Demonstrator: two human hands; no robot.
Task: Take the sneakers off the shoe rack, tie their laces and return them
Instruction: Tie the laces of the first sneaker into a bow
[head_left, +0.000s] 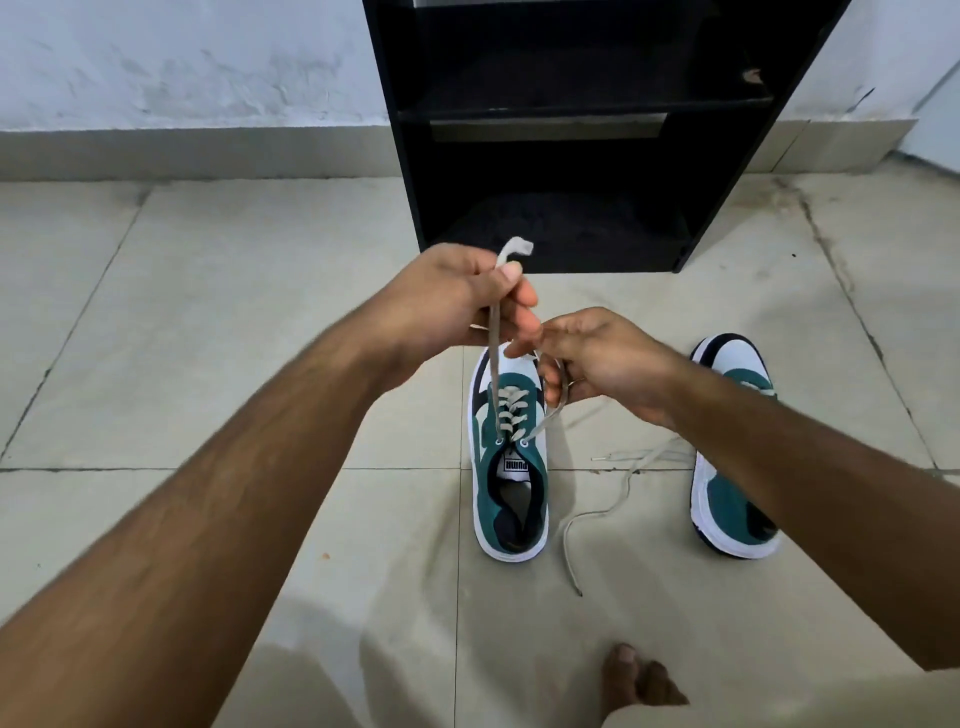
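Pulling laces (494, 358) — both hands, sneaker (510, 467)

A rack (582, 130) stands on the floor (208, 338) against the wall (182, 62), straight ahead. Before it, two sneakers rest on the floor, toes toward the rack: the near sneaker (509, 467) in the middle, the far sneaker (735, 467) well to its right, partly behind the right forearm. Loose laces (618, 499) trail on the floor between them. Above the near sneaker's toe, the left hand (457, 301) is the higher, pinching a lace end (496, 358) that runs up from the eyelets; the right hand (602, 358) is just right of it, touching it, with the other lace (550, 415) in its fingers. A foot (639, 680) lies nearest, at the bottom.
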